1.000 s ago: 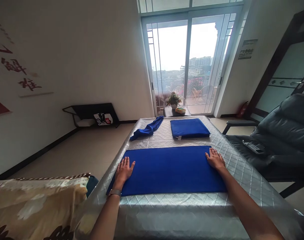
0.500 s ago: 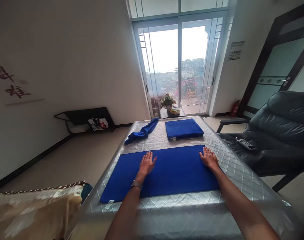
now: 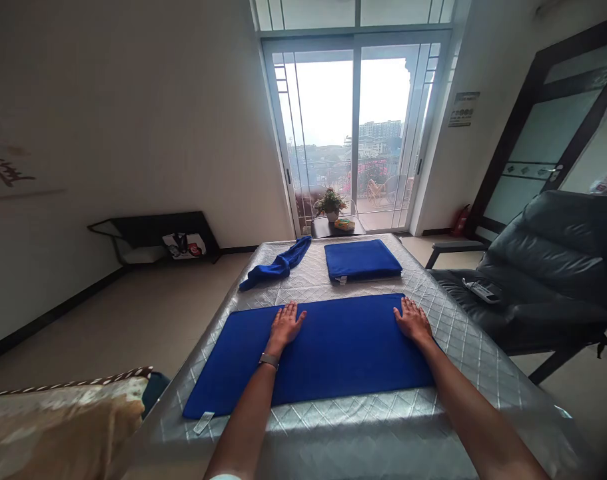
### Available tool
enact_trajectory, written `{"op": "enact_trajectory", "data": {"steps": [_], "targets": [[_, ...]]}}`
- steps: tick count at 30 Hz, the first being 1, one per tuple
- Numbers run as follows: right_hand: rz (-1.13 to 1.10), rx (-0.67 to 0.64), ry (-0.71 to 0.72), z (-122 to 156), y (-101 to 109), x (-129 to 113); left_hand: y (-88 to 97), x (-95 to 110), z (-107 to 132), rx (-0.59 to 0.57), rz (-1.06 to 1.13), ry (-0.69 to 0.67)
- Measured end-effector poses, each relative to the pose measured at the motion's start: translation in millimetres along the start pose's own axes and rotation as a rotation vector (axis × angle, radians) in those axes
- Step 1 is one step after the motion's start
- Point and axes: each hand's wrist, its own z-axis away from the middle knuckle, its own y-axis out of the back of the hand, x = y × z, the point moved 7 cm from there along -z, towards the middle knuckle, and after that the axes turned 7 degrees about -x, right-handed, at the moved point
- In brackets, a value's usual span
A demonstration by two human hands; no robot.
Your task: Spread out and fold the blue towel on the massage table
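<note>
A blue towel lies spread out smooth in a long rectangle, with a white tag at its near left corner. My left hand rests flat on it near the far edge, left of its middle, fingers stretched out. Near the far right corner my right hand also lies flat, fingers apart. Neither hand grips anything. Beyond them sits a neat stack of folded blue towels. To its left lies a crumpled blue towel, bunched into a long strip.
A silver quilted cover lies over the table. On the right stands a dark recliner; at the lower left is a tan blanket. Past the far end, a small table holds a potted plant before a sliding glass door.
The view has shifted slightly, so the scene sits a little differently in the frame. Both hands stay flat on the spread towel, in nearly the same places.
</note>
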Motion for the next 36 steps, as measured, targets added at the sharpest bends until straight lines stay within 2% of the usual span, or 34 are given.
{"op": "enact_trajectory", "data": {"steps": [7, 10, 12, 21, 25, 28, 31, 36], "targets": [[0.007, -0.006, -0.005, -1, 1, 0, 15.7, -123, 13, 0.07, -0.009, 0.201], [0.005, -0.022, -0.012, -1, -1, 1, 19.4, -159, 18, 0.086, -0.025, 0.275], [0.004, -0.025, -0.011, -2, -2, 1, 20.5, -172, 19, 0.103, -0.03, 0.302], [0.045, -0.036, -0.013, 1, 1, -1, 21.7, -184, 20, 0.174, -0.017, 0.369], [0.078, -0.082, -0.031, -1, 10, -5, 21.6, -183, 21, 0.183, -0.027, 0.372], [0.133, -0.08, -0.096, -4, 20, -15, 22.7, -180, 22, 0.18, -0.028, 0.369], [0.138, -0.046, -0.052, -3, 25, -54, 23.7, -178, 23, 0.176, -0.019, 0.375], [0.046, -0.116, 0.352, 27, 8, -181, 24.6, -178, 24, 0.19, -0.017, 0.367]]}}
